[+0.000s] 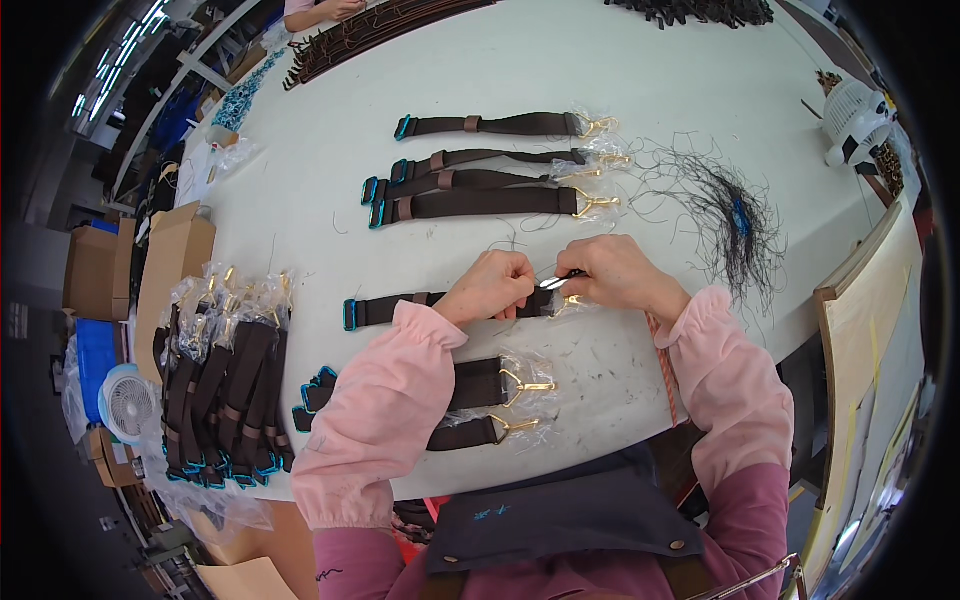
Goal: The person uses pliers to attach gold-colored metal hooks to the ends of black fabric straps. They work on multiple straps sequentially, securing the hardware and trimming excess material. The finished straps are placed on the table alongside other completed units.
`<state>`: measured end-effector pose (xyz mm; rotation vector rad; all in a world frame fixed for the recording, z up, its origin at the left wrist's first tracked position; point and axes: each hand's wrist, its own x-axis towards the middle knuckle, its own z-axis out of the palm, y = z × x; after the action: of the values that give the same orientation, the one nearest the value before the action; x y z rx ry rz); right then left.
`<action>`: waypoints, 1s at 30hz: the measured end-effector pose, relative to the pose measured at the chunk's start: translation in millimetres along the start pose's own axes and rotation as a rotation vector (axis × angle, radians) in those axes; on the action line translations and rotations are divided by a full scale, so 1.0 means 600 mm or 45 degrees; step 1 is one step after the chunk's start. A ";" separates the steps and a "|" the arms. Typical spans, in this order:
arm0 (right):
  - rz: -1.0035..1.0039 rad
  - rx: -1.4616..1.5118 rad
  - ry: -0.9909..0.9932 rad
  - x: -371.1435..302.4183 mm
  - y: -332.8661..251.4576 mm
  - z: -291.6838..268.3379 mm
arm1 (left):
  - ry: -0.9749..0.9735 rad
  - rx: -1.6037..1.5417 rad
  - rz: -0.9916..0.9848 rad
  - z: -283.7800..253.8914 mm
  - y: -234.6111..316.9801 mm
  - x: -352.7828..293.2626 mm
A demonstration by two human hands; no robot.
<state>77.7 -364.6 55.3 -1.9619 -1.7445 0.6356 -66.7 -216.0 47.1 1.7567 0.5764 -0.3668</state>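
Pinching snips (554, 283), right hand (612, 270) adjoins hook (572, 299) inside plastic wrap (567, 309); left hand (492, 285) pressed together.

Strap (378, 311) matt cloth; hooks (538, 386) glossy metal; wrapping (535, 366) glossy plastic; tabletop (300, 200) smooth.

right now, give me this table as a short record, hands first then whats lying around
left grip: fingers pinched over a dark strap; what they pinch is too small to tell
right grip: holds small silver-bladed snips near the strap's hooked end
far side: four more straps across the white table
near side: further straps, partly behind the left sleeve
left: strap pile, gold hooks in clear plastic
right: loose dark threads
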 end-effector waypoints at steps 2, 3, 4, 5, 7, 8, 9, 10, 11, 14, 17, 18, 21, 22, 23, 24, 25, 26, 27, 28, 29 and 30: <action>-0.004 -0.008 0.000 0.000 -0.002 -0.001 | -0.007 -0.025 0.006 0.000 -0.002 0.001; -0.007 -0.010 0.005 0.000 -0.002 -0.001 | -0.010 -0.037 0.009 0.000 -0.003 0.002; -0.009 -0.013 0.009 0.000 -0.003 -0.002 | -0.017 -0.044 0.010 -0.001 -0.005 0.003; -0.006 -0.003 0.007 0.000 -0.002 -0.002 | -0.026 -0.051 0.012 -0.001 -0.006 0.004; 0.000 0.016 0.003 0.001 0.000 0.000 | -0.037 -0.065 0.015 -0.002 -0.009 0.006; 0.008 0.024 -0.005 0.001 0.000 0.000 | -0.039 -0.073 0.015 -0.002 -0.011 0.007; 0.016 0.033 -0.013 0.002 0.001 0.000 | -0.042 -0.080 0.016 -0.002 -0.012 0.007; 0.023 0.041 -0.022 0.002 0.001 0.001 | -0.039 -0.105 0.023 -0.002 -0.012 0.007; 0.026 0.064 -0.007 0.001 0.003 0.003 | -0.036 -0.130 0.031 -0.002 -0.013 0.006; 0.021 0.090 0.019 0.000 0.005 0.006 | -0.017 -0.239 0.045 -0.003 -0.021 0.006; -0.005 0.029 -0.008 0.002 -0.003 -0.001 | 0.012 -0.313 0.063 -0.004 -0.025 0.004; -0.008 0.008 -0.026 0.005 -0.003 -0.002 | 0.019 -0.328 0.071 -0.003 -0.025 0.004; 0.000 -0.004 -0.083 0.011 -0.006 -0.001 | 0.045 -0.320 0.101 0.001 -0.030 0.001; 0.005 0.001 -0.103 0.013 -0.007 -0.001 | 0.048 -0.324 0.105 0.002 -0.031 0.001; 0.002 0.012 -0.086 0.014 -0.006 0.001 | 0.048 -0.329 0.109 0.002 -0.031 0.001; -0.002 0.023 -0.069 0.015 -0.004 0.003 | 0.049 -0.334 0.113 0.002 -0.032 0.001; -0.005 0.034 -0.052 0.015 -0.003 0.003 | 0.049 -0.339 0.114 0.002 -0.033 0.001; 0.006 0.029 -0.068 0.015 -0.005 0.001 | 0.051 -0.343 0.117 0.002 -0.035 0.002; 0.018 0.024 -0.084 0.013 -0.008 -0.003 | 0.054 -0.347 0.120 0.002 -0.037 0.002; 0.029 0.019 -0.100 0.012 -0.010 -0.005 | 0.055 -0.346 0.117 0.001 -0.037 0.003; 0.018 -0.007 -0.089 0.012 -0.010 -0.005 | 0.054 -0.345 0.113 0.002 -0.036 0.003; 0.007 -0.032 -0.079 0.012 -0.010 -0.006 | 0.053 -0.344 0.109 0.002 -0.036 0.003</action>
<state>75.6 -356.9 61.3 -1.9847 -1.7921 0.6862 -77.1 -212.7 28.2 1.5258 0.5513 -0.1830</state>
